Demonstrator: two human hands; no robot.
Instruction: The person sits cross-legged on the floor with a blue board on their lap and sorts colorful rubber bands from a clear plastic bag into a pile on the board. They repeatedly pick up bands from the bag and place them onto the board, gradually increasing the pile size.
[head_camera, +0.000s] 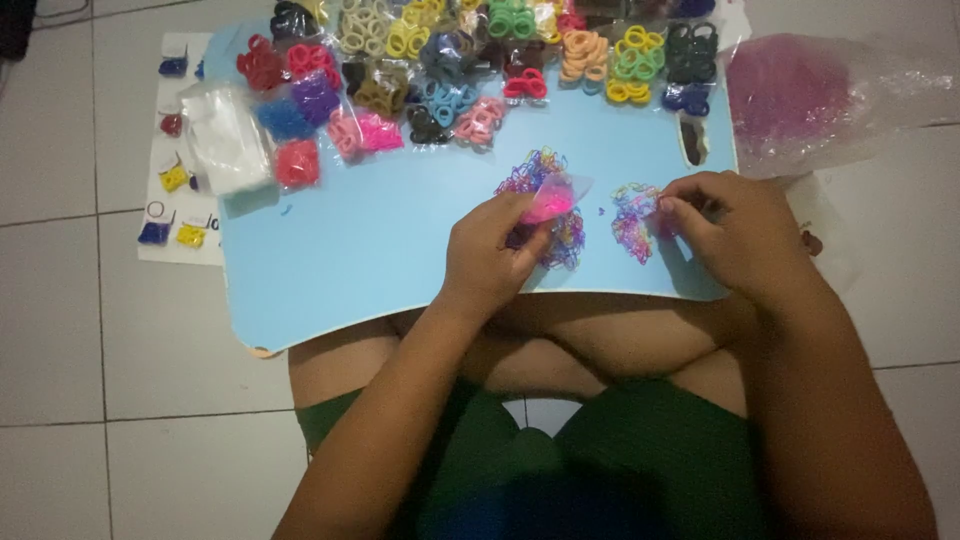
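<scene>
Left grip (497, 245) pinches a small pink bag (553, 197); right grip (722, 222) pinches tiny bands (636, 218). Below both I see blue tabletop (380, 240); beyond, packed hair ties (470, 60); white floor tiles (90, 330) surround.

Both arms are bare to the elbow and beyond, no sleeves; dark green shorts (640, 450) cover the lap, legs bare.

Sat on a floor (60, 340) of pale square tiles with dark grout lines; a light blue table (340, 250) across the lap; dim, even indoor light.
</scene>
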